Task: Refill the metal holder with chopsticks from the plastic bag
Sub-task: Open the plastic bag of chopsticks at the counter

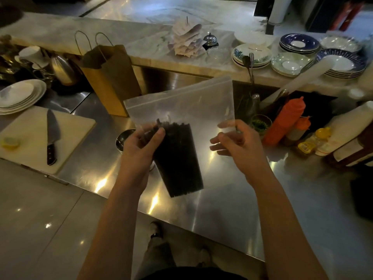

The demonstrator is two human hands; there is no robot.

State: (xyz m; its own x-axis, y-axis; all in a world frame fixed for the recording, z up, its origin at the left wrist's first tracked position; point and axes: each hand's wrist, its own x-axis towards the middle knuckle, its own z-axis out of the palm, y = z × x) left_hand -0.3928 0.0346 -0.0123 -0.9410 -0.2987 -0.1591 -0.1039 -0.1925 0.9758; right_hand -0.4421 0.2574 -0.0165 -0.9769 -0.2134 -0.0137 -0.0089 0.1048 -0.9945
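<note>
A clear zip-top plastic bag [181,100] is held upright above the steel counter, with a bundle of black chopsticks [179,158] inside it. My left hand [139,146] grips the bag around the upper part of the bundle, thumb on the front. My right hand [234,142] is at the bag's right edge with fingers loosely curled; it appears to pinch the plastic, though the contact is hard to see. The round metal holder [124,138] stands on the counter just behind my left hand, mostly hidden by it.
A cutting board [66,126] with a large knife [52,136] and a lemon piece lies at left, beside stacked white plates [20,96]. A brown paper bag [113,77] stands behind. Orange squeeze bottles [286,120], a bowl of greens and sauce bottles crowd the right. Patterned plates sit on the marble ledge.
</note>
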